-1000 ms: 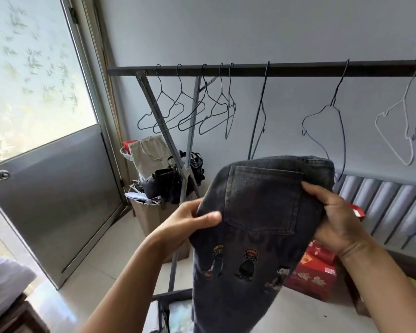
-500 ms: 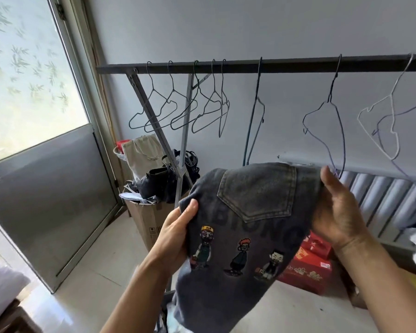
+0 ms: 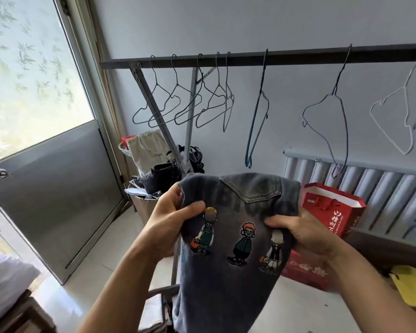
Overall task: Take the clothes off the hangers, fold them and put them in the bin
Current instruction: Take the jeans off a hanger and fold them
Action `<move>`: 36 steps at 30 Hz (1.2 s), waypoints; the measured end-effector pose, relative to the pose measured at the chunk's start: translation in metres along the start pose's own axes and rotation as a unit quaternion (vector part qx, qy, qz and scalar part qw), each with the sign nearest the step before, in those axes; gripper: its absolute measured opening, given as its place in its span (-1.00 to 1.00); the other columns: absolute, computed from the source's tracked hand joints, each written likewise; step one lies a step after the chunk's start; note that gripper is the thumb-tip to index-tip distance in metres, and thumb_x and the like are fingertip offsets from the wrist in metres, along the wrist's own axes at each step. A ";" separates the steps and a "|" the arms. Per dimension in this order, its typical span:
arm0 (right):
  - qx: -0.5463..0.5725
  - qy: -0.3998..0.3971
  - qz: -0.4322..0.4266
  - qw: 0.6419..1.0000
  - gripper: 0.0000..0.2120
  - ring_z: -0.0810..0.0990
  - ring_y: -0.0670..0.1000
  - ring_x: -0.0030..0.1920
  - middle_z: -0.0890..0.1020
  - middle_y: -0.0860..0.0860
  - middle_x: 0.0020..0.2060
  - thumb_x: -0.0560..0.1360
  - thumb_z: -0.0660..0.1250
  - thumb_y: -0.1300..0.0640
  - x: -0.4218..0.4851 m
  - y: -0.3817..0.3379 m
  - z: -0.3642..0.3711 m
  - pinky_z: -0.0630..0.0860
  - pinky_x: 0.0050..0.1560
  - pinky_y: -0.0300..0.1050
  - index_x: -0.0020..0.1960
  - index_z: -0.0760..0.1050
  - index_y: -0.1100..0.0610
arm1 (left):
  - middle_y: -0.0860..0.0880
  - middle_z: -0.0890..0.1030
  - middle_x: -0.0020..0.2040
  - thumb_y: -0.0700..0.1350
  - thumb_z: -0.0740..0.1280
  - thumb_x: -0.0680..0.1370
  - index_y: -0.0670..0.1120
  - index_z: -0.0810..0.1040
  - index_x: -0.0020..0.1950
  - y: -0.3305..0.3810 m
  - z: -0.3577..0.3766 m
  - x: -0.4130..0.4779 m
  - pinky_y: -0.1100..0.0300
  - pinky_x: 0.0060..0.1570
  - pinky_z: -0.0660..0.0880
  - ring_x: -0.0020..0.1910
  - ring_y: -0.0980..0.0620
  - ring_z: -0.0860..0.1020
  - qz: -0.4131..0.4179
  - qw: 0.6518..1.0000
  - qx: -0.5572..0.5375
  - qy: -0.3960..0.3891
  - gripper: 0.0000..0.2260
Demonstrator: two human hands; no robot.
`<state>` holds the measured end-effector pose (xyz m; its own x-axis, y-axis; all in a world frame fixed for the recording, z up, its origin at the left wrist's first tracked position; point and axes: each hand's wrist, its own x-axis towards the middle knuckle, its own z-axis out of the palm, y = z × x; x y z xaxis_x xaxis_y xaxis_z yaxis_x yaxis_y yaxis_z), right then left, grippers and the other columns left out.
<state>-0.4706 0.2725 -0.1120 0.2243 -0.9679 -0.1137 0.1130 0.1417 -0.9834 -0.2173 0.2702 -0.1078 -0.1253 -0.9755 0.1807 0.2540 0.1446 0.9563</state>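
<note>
a pair of dark grey jeans (image 3: pixel 226 272) is held up in front of the person, below the clothes rail (image 3: pixel 286 57) and off any hanger. the left hand (image 3: pixel 168 227) grasps the left edge, thumb across the front beside an embroidered cartoon figure, the other fingers hidden behind the cloth. the right hand (image 3: pixel 305 234) clutches the right edge with its fingers curled round bunched denim, next to another of the three small figures. a back pocket shows at the top of the held part, and the rest of the jeans hangs down out of the bottom of the view. on the rail a cluster of empty wire hangers (image 3: pixel 178 104) sits at the left end, with a teal hanger (image 3: pixel 257 121), a dark hanger (image 3: pixel 332 116) and a white hanger (image 3: pixel 394 116) spaced along to the right. behind the jeans on the right stands a red paper bag (image 3: pixel 332 212) against a ribbed radiator (image 3: pixel 382 186). at the left are a cardboard box (image 3: pixel 144 207) piled with a canvas tote (image 3: pixel 144 147) and dark items, and a metal door (image 3: pixel 46 188) with frosted glass.
</note>
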 end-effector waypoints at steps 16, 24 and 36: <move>0.173 0.148 0.013 0.974 -0.05 0.59 0.16 0.13 0.49 0.26 0.29 0.23 0.53 0.15 0.017 0.009 -0.006 0.57 -0.01 0.04 0.51 0.16 0.26 | -0.05 0.67 -0.23 -0.23 0.31 0.55 0.06 0.39 0.44 -0.015 0.010 -0.003 0.14 -0.31 0.63 -0.28 0.04 0.64 -0.053 0.987 -0.107 0.106 -0.52; -0.120 0.113 -0.129 0.978 -0.01 0.62 0.03 0.13 0.58 0.08 0.17 0.46 0.32 0.51 0.017 -0.002 0.000 0.55 0.13 -0.11 0.47 0.04 -0.41 | 0.02 0.67 -0.04 -0.57 0.29 0.44 0.14 0.53 0.31 -0.007 0.005 -0.002 0.21 0.04 0.59 0.01 0.07 0.62 0.050 0.993 0.086 0.061 -0.32; -0.216 0.097 -0.133 0.962 -0.61 0.60 -0.03 0.10 0.63 0.02 0.01 0.46 0.39 0.41 0.016 -0.020 0.000 0.49 0.14 -0.26 0.15 0.54 0.01 | 0.14 0.66 -0.04 -0.15 0.48 0.48 0.03 0.63 0.16 0.016 -0.014 0.007 0.20 0.12 0.52 0.01 0.21 0.59 0.055 0.899 0.427 0.082 -0.73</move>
<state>-0.4697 0.2540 -0.0940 0.0530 -0.9844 0.1681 -0.2805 -0.1762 -0.9435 -0.2003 0.2635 -0.0941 0.0166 -0.9487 0.3158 -0.5817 0.2477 0.7748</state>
